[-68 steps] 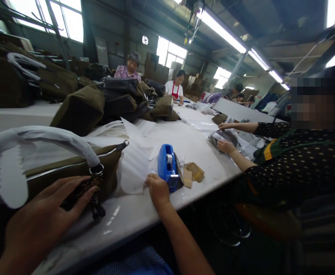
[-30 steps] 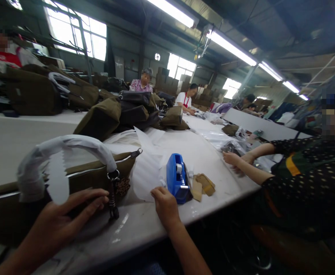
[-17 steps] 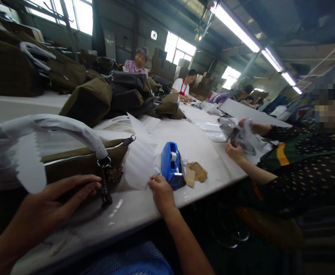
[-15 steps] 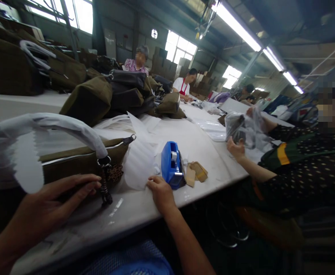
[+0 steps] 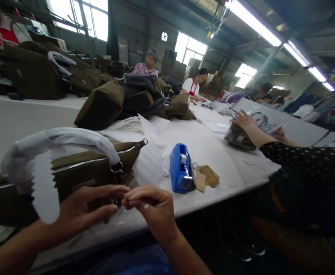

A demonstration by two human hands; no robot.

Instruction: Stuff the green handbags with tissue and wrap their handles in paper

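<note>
An olive bag (image 5: 84, 168) lies on the table at the left, its handle (image 5: 70, 136) wrapped in white material. A white strip with a jagged edge hangs from that handle. In front of the bag, my left hand (image 5: 90, 208) has its thumb and fingers apart, close to the charm below the handle ring. The fingertips of my right hand (image 5: 153, 210) are pinched together and meet my left fingertips; what they hold is too small to make out. A blue tape dispenser (image 5: 181, 172) stands to the right of my hands.
Tan tags (image 5: 207, 177) lie beside the dispenser. White sheets (image 5: 150, 160) lie behind my hands, and stacked olive and black bags (image 5: 104, 103) beyond. At the right, a co-worker's hands touch a plastic-covered bag (image 5: 240, 137). Other people are farther back.
My right hand has moved left from beside the dispenser to my left fingertips. The view has shifted left. The co-worker's bag now lies lower on the table under their hands.
</note>
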